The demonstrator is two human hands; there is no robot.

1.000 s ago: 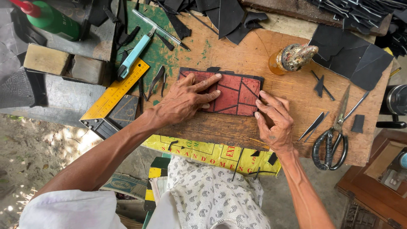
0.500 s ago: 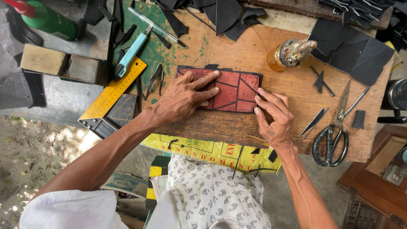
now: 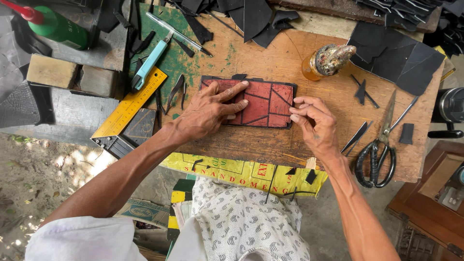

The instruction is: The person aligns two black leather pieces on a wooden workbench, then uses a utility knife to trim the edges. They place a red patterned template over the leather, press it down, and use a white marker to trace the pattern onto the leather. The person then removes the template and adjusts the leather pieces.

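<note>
Pressing flat with the left hand (image 3: pixel 208 113) on the red panel (image 3: pixel 261 102), mostly inlaid with black strips, right hand (image 3: pixel 316 123) fingertips pinching at its right edge, apparently unfinished.

The right hand (image 3: pixel 316 123) has slid to the red panel's (image 3: pixel 263 101) right edge — fingertips apparently pinching there.

Single head-worn view, looking almost straight down from above the person's own lap onto a wooden work board (image 3: pixel 270 145), close enough that both forearms run in from the bottom edge and the left hand (image 3: pixel 208 113) and right hand (image 3: pixel 316 123) sit near frame centre. Frame reaches from the yellow ruler (image 3: pixel 130 104) on the left to the black-handled scissors (image 3: pixel 379 145) on the right (no second view to overlap). Sandy ground shows lower left.
</note>
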